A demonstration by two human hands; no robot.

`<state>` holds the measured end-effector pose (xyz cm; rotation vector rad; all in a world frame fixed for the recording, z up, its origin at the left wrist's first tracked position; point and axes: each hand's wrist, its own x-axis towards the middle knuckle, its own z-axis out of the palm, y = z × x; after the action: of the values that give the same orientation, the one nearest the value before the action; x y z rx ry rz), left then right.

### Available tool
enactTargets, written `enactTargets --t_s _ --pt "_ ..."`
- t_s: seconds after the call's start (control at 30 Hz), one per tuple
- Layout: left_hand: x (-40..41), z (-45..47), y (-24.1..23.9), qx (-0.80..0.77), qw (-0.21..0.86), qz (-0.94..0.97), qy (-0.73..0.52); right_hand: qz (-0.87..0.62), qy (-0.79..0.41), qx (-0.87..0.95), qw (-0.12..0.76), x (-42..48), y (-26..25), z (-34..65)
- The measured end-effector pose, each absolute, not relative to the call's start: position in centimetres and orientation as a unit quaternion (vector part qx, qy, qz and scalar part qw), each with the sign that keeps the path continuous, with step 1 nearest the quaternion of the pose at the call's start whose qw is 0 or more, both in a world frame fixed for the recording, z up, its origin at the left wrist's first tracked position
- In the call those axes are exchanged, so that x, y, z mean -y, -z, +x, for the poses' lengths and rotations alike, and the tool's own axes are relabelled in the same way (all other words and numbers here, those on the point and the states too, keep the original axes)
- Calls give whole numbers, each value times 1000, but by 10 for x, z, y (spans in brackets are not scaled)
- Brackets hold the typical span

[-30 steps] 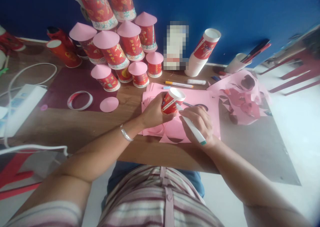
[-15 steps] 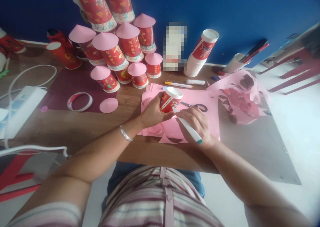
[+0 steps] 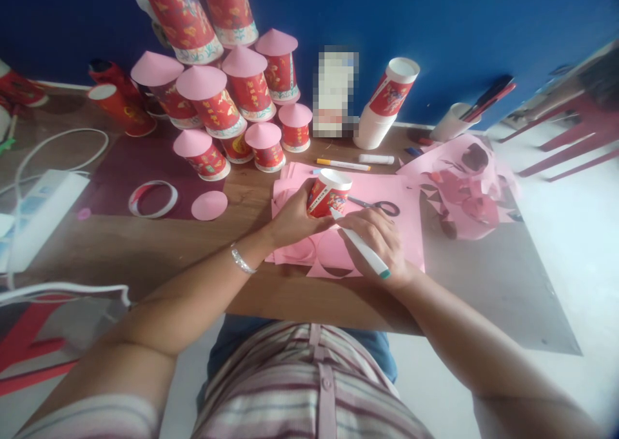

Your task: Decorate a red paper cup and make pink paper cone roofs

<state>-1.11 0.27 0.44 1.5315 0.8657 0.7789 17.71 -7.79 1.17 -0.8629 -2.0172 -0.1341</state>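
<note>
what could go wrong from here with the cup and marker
The marker in the right hand has its tip right by the printed side of the cup, so a slip might leave a stray mark. The scissors lie on pink paper close to that hand, which might knock them.

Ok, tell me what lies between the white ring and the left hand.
Going from the white ring to the left hand, the head view shows a pink disc, then wooden tabletop, then the edge of the pink sheets.
</note>
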Motion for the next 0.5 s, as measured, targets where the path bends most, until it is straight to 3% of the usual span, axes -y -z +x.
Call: enactTargets --t_s 0.5 --pt "-2 -13 -7 -324 707 534 -331 -367 73 810 451 78 -11 181"
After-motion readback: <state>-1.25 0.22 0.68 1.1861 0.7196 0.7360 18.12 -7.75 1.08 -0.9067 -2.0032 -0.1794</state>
